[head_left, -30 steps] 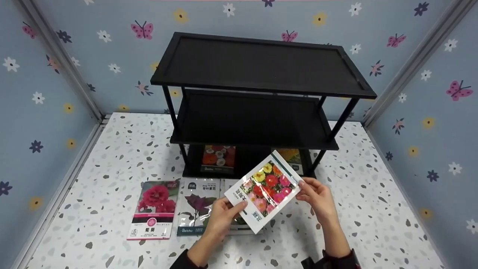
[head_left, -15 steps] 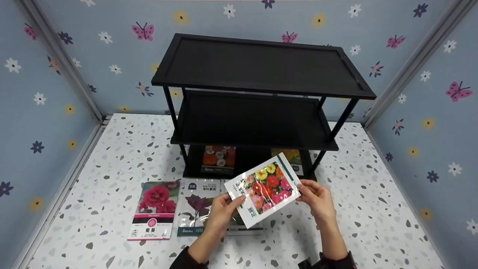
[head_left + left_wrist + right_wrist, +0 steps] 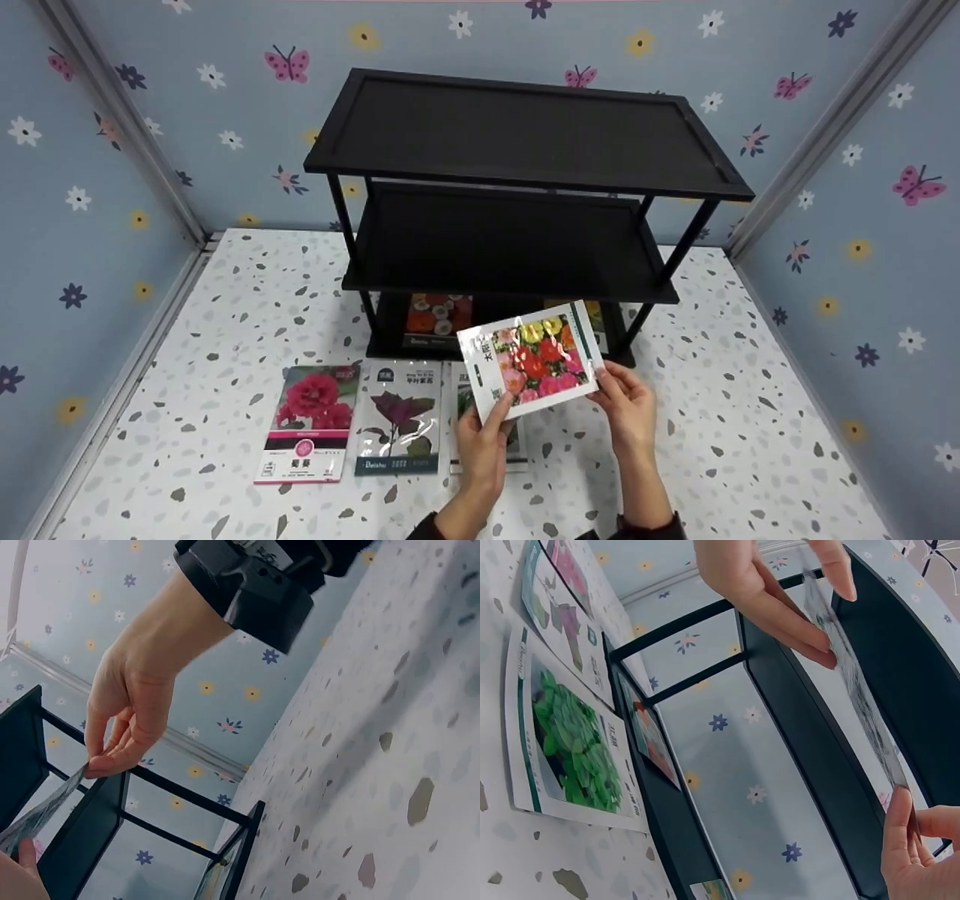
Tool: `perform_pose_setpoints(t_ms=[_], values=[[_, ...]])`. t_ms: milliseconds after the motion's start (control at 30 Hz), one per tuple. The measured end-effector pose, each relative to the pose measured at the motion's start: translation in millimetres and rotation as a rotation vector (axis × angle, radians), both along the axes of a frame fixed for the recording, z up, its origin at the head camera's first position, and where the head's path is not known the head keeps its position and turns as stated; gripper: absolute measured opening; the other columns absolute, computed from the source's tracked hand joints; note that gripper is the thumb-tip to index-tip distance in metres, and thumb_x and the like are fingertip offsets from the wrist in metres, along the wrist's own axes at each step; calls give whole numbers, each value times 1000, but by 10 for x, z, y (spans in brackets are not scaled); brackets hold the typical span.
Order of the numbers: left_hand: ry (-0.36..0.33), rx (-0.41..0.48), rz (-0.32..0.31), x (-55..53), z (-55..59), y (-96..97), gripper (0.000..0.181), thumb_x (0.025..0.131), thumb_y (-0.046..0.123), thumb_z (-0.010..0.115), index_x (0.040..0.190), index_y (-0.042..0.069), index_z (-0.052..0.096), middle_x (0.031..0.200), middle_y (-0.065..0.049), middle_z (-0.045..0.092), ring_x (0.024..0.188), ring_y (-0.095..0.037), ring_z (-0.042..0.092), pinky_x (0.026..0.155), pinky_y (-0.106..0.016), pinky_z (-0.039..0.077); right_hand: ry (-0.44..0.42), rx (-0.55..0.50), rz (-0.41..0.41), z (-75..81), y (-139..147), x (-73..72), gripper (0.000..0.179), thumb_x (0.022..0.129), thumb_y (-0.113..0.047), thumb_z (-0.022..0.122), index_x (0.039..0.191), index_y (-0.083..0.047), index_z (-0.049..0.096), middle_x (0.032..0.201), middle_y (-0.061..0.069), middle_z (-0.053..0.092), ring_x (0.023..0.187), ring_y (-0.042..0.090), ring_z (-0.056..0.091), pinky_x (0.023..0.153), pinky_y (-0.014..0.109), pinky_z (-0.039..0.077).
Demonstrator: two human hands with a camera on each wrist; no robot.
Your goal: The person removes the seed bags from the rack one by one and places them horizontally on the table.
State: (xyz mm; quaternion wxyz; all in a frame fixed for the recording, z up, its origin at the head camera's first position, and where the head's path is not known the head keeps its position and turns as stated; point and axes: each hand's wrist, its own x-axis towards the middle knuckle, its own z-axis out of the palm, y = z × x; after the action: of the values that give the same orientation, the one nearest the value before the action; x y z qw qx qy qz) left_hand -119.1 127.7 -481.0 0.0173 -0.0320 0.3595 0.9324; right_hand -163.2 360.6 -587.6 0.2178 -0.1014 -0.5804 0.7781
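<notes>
Both hands hold up one seed packet (image 3: 541, 356), white-edged with a photo of red, pink and yellow flowers, in front of the black shelf's lowest tier. My left hand (image 3: 481, 454) grips its lower left corner, thumb on the printed face. At the right edge, my right hand (image 3: 630, 409) pinches it between thumb and fingers. The right wrist view shows the packet (image 3: 866, 709) nearly edge-on between the two hands. Below lie three more packets in a row: a pink-flower one (image 3: 309, 424), a purple-leaf one (image 3: 397, 420) and a green-leaf one (image 3: 577, 742), partly covered in the head view.
A black three-tier shelf (image 3: 517, 131) stands at the back of the speckled white table (image 3: 742, 420). Its bottom tier holds an orange-and-white flower packet (image 3: 439, 319) at left and a yellow one (image 3: 596, 315) at right, partly hidden. Blue patterned walls (image 3: 847, 247) enclose the table.
The held packet has turned clockwise from a steep diagonal to nearly level. My left hand has moved right with it, uncovering the purple-leaf packet; my right hand has shifted slightly.
</notes>
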Motion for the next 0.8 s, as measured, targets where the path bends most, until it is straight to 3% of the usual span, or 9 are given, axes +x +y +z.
perform_pose_setpoints(t_ms=[67, 133, 233, 300, 367, 467, 600, 633, 800], values=[[80, 16, 11, -23, -168, 53, 45, 86, 4, 59, 121, -17, 41, 110, -18, 56, 99, -24, 58, 85, -33, 47, 47, -61, 35, 286, -141, 113, 27, 85, -5, 61, 108, 9, 57, 95, 24, 61, 72, 25, 62, 60, 32, 54], [133, 16, 12, -51, -364, 101, 46, 86, 4, 59, 125, -13, 40, 114, -21, 53, 102, -27, 57, 85, -35, 47, 49, -52, 34, 289, -165, 129, 28, 85, -6, 61, 109, 10, 57, 96, 24, 61, 73, 25, 62, 60, 31, 54], [131, 1, 16, -174, -826, 245, 49, 86, 6, 60, 131, 0, 41, 120, -20, 51, 106, -31, 54, 85, -38, 46, 23, -52, 16, 301, -225, 153, 29, 85, -7, 62, 109, 8, 57, 96, 23, 61, 74, 26, 62, 61, 31, 54], [97, 24, 19, -248, -1053, 333, 56, 84, 6, 63, 134, 9, 39, 123, -20, 50, 107, -34, 53, 86, -42, 46, -33, -20, -34, 3, -143, 54, 36, 83, -14, 66, 112, 5, 57, 101, 24, 61, 78, 27, 63, 63, 33, 54], [74, 67, 31, -323, -1255, 425, 62, 82, 6, 65, 136, 17, 37, 126, -19, 47, 109, -37, 51, 85, -44, 45, -45, -37, -37, -9, -181, 56, 38, 81, -16, 68, 112, 5, 57, 101, 24, 60, 78, 27, 62, 64, 33, 54], [74, 129, 62, -354, -1316, 473, 69, 81, 3, 65, 139, 22, 33, 128, -20, 44, 110, -39, 49, 85, -47, 44, -28, -74, -29, -32, -224, 60, 40, 81, -16, 68, 111, 7, 55, 101, 28, 58, 77, 29, 61, 62, 34, 54], [98, 63, 102, -359, -1299, 470, 70, 82, 3, 64, 140, 21, 29, 127, -20, 46, 106, -37, 52, 82, -44, 46, -4, -99, -16, -62, -248, 72, 39, 81, -14, 68, 109, 9, 54, 98, 30, 56, 79, 31, 60, 61, 35, 54], [115, 50, 109, -309, -1138, 421, 69, 83, 2, 62, 141, 19, 28, 126, -20, 46, 104, -36, 54, 81, -43, 48, -3, -94, -12, -71, -247, 75, 38, 81, -14, 67, 109, 9, 54, 98, 30, 56, 80, 32, 60, 61, 35, 54], [111, -30, 93, -335, -1111, 339, 69, 84, 5, 62, 141, 21, 27, 123, -19, 49, 98, -36, 57, 78, -42, 49, -29, -64, 51, -76, -200, 90, 39, 82, -16, 66, 110, 8, 53, 100, 30, 55, 84, 33, 59, 65, 38, 53]])
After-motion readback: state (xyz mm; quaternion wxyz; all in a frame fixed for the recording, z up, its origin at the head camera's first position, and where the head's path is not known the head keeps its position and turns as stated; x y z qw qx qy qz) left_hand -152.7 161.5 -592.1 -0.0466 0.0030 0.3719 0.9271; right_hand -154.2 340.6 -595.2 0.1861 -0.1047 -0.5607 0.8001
